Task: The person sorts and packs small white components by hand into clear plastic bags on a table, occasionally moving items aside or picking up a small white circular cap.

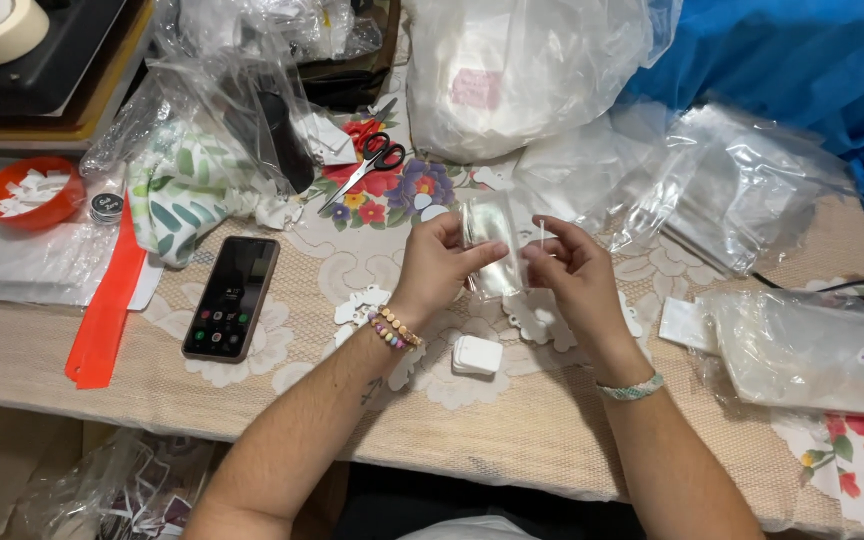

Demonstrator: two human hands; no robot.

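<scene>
Small white square card stack [477, 354] lies nearest, on the lace-covered desk [512, 430]. Above it, a small clear plastic sleeve bag [493, 245] is raised off the desk, pinched from both sides so it hangs flat. Left hand [439, 268]: fingers closed on its left edge. Right hand [569, 270]: fingertips closed on its right edge. Black smartphone [231, 297] and black-handled scissors [370, 160] lie to the left.
</scene>
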